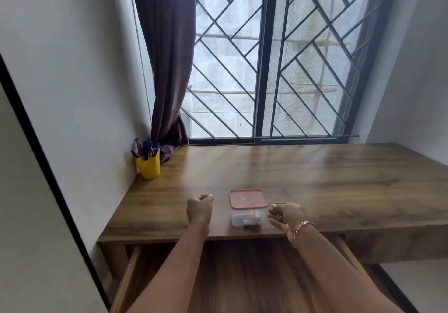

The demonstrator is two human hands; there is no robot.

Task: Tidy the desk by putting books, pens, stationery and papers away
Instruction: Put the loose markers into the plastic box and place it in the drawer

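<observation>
Clear plastic container (247, 218) with a salmon lid (247, 198) is sitting on the wooden desk (327, 179), close to its front edge, with small items showing blurred through its wall. The left hand (200, 207) is hovering just to its left, apart from it, fingers curling into a loose fist with nothing visible in them. The right hand (287, 215) is hanging just beside the container's right wall, fingers relaxed and gripping nothing; a bracelet (300, 229) is circling that wrist. Below the desk's edge, a wooden drawer (242, 276) is standing pulled out under the forearms. In the far left corner, a yellow cup (149, 168) is holding blue pens (145, 149), beside a dark curtain (167, 70) hanging at the barred window (266, 58).
</observation>
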